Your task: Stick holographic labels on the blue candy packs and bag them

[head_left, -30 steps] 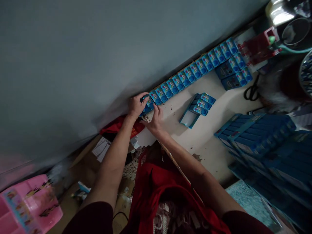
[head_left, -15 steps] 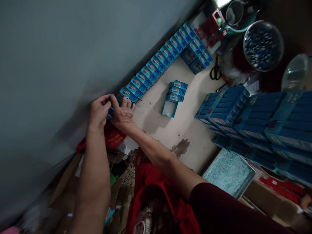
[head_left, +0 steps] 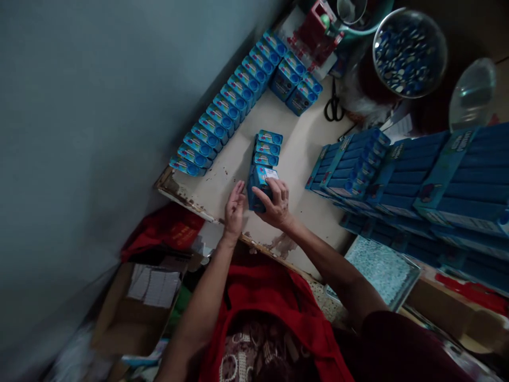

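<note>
Moved from row (head_left: 226,106) to carton (head_left: 253,159) | right hand (head_left: 276,204) curled round blue bundle (head_left: 255,187), perhaps seated (dim) | left hand (head_left: 234,211) beside, open, empty | three packs (head_left: 268,148) boxed ahead; leftward row unboxed

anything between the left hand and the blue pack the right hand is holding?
Nothing visible. The left hand is open just left of the blue pack, with only a narrow strip of tabletop showing between. The right hand covers the pack's opposite side, outside that gap.

black scissors (head_left: 334,96), cardboard box (head_left: 127,334) holding papers (head_left: 161,288), red fabric (head_left: 163,229)
</note>
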`<state>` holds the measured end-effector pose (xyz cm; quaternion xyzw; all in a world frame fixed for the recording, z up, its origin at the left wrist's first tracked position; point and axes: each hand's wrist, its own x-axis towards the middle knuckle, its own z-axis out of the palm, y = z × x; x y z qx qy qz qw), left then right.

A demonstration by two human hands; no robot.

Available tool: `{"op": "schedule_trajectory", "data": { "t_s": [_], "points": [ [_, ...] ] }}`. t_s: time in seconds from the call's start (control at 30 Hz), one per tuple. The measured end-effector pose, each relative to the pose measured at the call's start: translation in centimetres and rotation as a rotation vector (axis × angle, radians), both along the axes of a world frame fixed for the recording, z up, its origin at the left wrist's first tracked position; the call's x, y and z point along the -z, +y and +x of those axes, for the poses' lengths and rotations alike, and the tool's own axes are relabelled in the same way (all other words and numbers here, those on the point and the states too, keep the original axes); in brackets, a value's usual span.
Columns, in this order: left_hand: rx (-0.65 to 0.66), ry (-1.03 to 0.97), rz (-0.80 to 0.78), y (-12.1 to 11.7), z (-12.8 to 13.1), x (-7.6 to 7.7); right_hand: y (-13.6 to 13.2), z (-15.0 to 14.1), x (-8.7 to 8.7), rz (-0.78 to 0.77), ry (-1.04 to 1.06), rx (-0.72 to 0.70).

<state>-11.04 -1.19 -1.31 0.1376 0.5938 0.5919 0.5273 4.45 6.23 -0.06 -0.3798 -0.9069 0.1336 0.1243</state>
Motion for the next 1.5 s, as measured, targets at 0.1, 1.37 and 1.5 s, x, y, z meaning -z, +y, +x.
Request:
{"op": "schedule_trajectory", "data": {
  "t_s": [0.1, 1.37, 1.5],
  "points": [
    [0.0, 0.098, 0.009, 1.4, 2.7, 0.7, 1.2, 0.6, 2.5, -0.052, -0.036, -0.074],
    [-0.247, 0.271, -0.575, 6.7, 8.1, 2.0, 20.8, -3.3, -3.3, -0.897, -0.206, 0.448],
    [-0.244, 0.243, -0.562, 3.6, 3.5, -0.3, 11.4, 0.7, -7.2, -0.819, -0.072, 0.645]
  ]
}}
